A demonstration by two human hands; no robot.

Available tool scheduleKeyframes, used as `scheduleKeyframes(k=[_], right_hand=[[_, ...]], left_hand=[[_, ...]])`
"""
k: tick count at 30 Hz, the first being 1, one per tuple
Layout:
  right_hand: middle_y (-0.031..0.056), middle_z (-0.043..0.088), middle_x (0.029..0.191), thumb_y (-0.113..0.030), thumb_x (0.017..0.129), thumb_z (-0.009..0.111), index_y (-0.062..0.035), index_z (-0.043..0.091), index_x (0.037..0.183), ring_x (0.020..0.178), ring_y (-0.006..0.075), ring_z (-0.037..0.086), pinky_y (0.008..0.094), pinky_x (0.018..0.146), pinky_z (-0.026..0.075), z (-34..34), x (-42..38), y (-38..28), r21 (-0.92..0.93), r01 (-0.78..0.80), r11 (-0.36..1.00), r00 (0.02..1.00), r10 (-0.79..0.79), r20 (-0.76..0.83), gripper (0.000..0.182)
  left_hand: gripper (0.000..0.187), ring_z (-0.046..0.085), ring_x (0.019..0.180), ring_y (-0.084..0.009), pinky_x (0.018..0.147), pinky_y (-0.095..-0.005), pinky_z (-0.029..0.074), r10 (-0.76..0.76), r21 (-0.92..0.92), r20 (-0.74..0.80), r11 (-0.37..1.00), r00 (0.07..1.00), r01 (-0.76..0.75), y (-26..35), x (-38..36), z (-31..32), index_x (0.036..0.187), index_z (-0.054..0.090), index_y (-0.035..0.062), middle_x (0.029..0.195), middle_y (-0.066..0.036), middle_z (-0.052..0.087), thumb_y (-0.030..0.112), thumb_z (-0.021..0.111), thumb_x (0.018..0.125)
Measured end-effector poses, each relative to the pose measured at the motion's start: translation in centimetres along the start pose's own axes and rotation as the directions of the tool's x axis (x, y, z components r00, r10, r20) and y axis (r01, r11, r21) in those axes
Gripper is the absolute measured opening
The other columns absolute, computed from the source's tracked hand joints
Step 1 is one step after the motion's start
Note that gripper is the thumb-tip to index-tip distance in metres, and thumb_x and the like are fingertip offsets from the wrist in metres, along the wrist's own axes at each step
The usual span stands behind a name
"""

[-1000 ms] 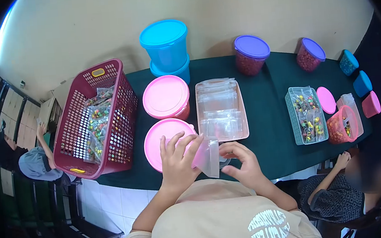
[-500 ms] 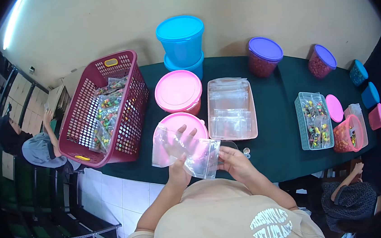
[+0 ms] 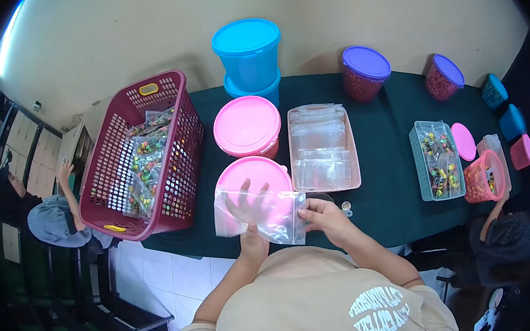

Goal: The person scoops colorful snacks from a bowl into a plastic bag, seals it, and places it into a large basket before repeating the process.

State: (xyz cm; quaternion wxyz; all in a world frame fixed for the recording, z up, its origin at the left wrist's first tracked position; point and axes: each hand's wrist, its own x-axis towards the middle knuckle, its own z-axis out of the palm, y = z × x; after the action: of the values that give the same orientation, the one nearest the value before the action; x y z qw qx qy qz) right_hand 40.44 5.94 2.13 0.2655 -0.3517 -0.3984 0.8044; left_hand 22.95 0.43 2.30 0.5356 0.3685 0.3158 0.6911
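A clear plastic bag (image 3: 282,222) with nothing visible in it is stretched flat between my hands, over the near pink-lidded tub (image 3: 253,170). My left hand (image 3: 253,236) is behind it, the spread fingers showing through the film and the thumb at its lower edge. The thumb and fingers of my right hand (image 3: 321,216) pinch the bag's right end. Just beyond, a pink tray (image 3: 354,158) holds stacked clear bags (image 3: 318,129). Another pink-lidded tub (image 3: 247,126) stands behind the near one.
A maroon basket (image 3: 183,166) with filled candy packets stands left. Blue tubs (image 3: 247,50) are stacked at the back. Purple-lidded jars (image 3: 366,71) stand back right. A green basket (image 3: 458,164) of packets sits right, beside a pink tub (image 3: 490,177). People are at both sides.
The bag has been pulled flatter and more level between my hands. The person at the right has moved further right, with an arm now reaching up toward the pink tub.
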Motion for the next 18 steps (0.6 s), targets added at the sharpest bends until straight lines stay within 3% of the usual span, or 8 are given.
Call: scheduleKeyframes(k=[2,5,7,8,9,11,16,18], right_hand=[[0.0047,0.062,0.093,-0.019,0.091,0.060,-0.0012,0.060,0.104,0.084,0.0119,0.061,0.0270,0.074,0.052,0.2,0.3,0.5,0.040,0.116,0.992,0.992,-0.114,-0.052,0.022],[0.0020,0.062,0.086,-0.016,0.090,0.061,-0.0024,0.060,0.094,0.076,0.0090,0.059,0.0224,0.072,0.048,-0.3,0.0,0.7,-0.022,0.218,0.976,0.955,-0.218,-0.200,0.014],[0.0009,0.061,0.080,-0.012,0.088,0.063,-0.0024,0.060,0.087,0.075,0.0081,0.057,0.0219,0.072,0.046,0.0,-0.2,0.3,-0.092,0.274,0.957,0.916,-0.289,-0.278,0.010],[0.0009,0.061,0.080,-0.012,0.088,0.063,-0.0024,0.060,0.087,0.075,0.0081,0.057,0.0219,0.072,0.046,0.9,0.0,0.1,-0.093,0.281,0.955,0.912,-0.296,-0.284,0.010],[0.0013,0.061,0.079,-0.011,0.088,0.063,-0.0020,0.060,0.086,0.075,0.0084,0.057,0.0222,0.072,0.046,2.3,0.5,0.2,-0.102,0.320,0.942,0.912,-0.335,-0.235,0.009],[0.0025,0.061,0.080,-0.010,0.088,0.064,-0.0008,0.059,0.084,0.075,0.0089,0.058,0.0238,0.071,0.048,5.2,2.1,0.8,-0.171,0.302,0.938,0.936,-0.326,-0.135,0.011],[0.0020,0.062,0.084,-0.011,0.087,0.065,-0.0025,0.061,0.088,0.082,0.0088,0.059,0.0258,0.073,0.049,12.0,5.8,1.8,-0.121,0.262,0.957,0.964,-0.266,-0.014,0.010],[0.0032,0.065,0.087,-0.018,0.085,0.067,0.0004,0.063,0.096,0.083,0.0093,0.057,0.0303,0.077,0.047,13.4,6.6,1.6,-0.287,0.287,0.914,0.958,-0.282,0.059,0.022]], left_hand=[[0.099,0.026,0.136,-0.0339,0.109,-0.0520,0.025,0.104,0.041,-0.125,0.994,0.987,-0.099,-1.3,0.9,-2.4,0.148,-0.001,0.0190,0.150,-0.017,0.018,0.055,0.063,0.081],[0.109,0.023,0.137,-0.0349,0.111,-0.0536,0.018,0.384,0.298,-0.410,0.913,0.827,-0.277,0.9,3.0,-4.4,0.147,-0.009,0.0205,0.150,-0.016,0.016,0.055,0.067,0.078],[0.112,0.021,0.137,-0.0355,0.110,-0.0545,0.018,0.576,0.749,-0.072,0.571,0.814,-0.338,3.7,3.0,-6.5,0.148,-0.002,0.0190,0.153,-0.014,0.010,0.058,0.070,0.072],[0.113,0.020,0.138,-0.0373,0.110,-0.0558,0.016,0.545,0.899,0.160,0.264,0.823,-0.349,5.2,2.7,-7.1,0.148,0.006,0.0177,0.152,-0.015,0.012,0.058,0.074,0.068],[0.113,0.020,0.138,-0.0373,0.110,-0.0558,0.016,0.542,0.896,0.167,0.265,0.824,-0.356,6.3,2.7,-6.7,0.148,0.006,0.0177,0.152,-0.015,0.012,0.058,0.074,0.068],[0.111,0.019,0.139,-0.0403,0.110,-0.0589,0.013,-0.014,0.789,0.585,0.240,0.811,-0.565,7.9,2.3,-6.0,0.145,0.021,0.0175,0.149,-0.016,0.022,0.055,0.081,0.059],[0.109,0.022,0.138,-0.0388,0.107,-0.0671,0.010,-0.075,0.742,0.638,0.325,0.766,-0.586,8.4,2.2,-9.4,0.143,0.025,0.0201,0.145,-0.011,0.030,0.043,0.085,0.056],[0.108,0.024,0.137,-0.0383,0.106,-0.0676,0.011,-0.113,0.758,0.606,0.383,0.788,-0.528,9.4,2.3,-11.3,0.143,0.022,0.0210,0.143,-0.012,0.031,0.040,0.085,0.057]])
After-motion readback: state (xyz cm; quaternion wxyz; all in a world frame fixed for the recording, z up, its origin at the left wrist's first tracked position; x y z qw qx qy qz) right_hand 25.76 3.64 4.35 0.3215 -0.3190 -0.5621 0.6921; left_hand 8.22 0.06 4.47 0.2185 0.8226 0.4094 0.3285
